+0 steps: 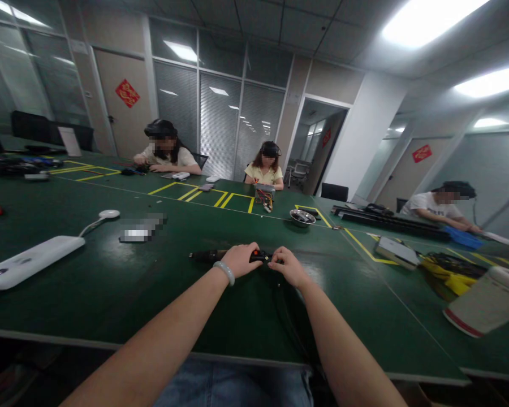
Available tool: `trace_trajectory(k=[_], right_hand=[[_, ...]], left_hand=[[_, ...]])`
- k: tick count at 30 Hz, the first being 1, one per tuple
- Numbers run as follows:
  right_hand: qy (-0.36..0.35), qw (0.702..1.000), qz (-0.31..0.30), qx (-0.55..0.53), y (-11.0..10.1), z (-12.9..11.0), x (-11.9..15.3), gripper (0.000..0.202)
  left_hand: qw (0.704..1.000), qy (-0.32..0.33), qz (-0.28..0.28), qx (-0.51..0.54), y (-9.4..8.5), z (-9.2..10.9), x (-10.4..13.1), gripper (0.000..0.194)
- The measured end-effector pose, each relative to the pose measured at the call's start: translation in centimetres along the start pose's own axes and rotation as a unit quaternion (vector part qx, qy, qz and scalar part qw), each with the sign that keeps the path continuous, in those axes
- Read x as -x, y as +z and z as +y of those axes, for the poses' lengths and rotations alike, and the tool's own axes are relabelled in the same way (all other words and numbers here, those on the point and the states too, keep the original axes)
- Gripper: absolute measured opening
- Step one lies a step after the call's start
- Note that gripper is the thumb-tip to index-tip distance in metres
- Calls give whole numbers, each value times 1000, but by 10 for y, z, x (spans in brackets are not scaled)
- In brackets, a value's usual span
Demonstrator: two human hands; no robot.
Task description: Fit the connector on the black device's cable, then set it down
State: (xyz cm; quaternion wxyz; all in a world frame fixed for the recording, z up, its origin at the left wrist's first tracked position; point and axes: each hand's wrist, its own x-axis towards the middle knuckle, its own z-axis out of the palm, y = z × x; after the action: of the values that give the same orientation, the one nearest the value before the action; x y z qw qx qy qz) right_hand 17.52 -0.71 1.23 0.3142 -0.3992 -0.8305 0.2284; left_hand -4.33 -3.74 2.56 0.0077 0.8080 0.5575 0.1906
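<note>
A long black corded tool (207,256), shaped like an electric screwdriver, lies along the green table with its thin tip to the left. My left hand (240,260), with a pale bangle at the wrist, is closed round its right part, next to an orange-red switch (257,254). At the tool's right end, my right hand (289,267) has thumb and fingers pinched together; what they hold is too small to make out. From near that end a dark cable (285,308) runs down toward the table's front edge.
A white power strip (38,261) lies at left. Ahead stands a metal bowl (302,218) of small parts. To the right are a silver box (396,252), a yellow-and-black bundle (452,274) and a white container (487,299). Several co-workers sit around the table.
</note>
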Motion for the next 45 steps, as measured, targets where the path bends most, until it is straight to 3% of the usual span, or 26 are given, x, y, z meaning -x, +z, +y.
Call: trace_trajectory(k=[5, 21, 27, 33, 45], right_hand=[[-15, 1000, 14, 5, 10, -8, 27, 14], [-50, 990, 58, 121, 23, -53, 84, 19], [-48, 985, 74, 151, 26, -55, 94, 19], [-4, 987, 54, 154, 27, -61, 104, 13], [44, 990, 91, 97, 24, -66, 107, 15]], left_hand=[[999, 29, 36, 3, 3, 11, 20, 37], [993, 94, 64, 8, -8, 27, 68, 32], [990, 117, 74, 7, -8, 30, 80, 32], [989, 119, 83, 10, -5, 37, 93, 32], [986, 141, 88, 21, -13, 41, 92, 32]])
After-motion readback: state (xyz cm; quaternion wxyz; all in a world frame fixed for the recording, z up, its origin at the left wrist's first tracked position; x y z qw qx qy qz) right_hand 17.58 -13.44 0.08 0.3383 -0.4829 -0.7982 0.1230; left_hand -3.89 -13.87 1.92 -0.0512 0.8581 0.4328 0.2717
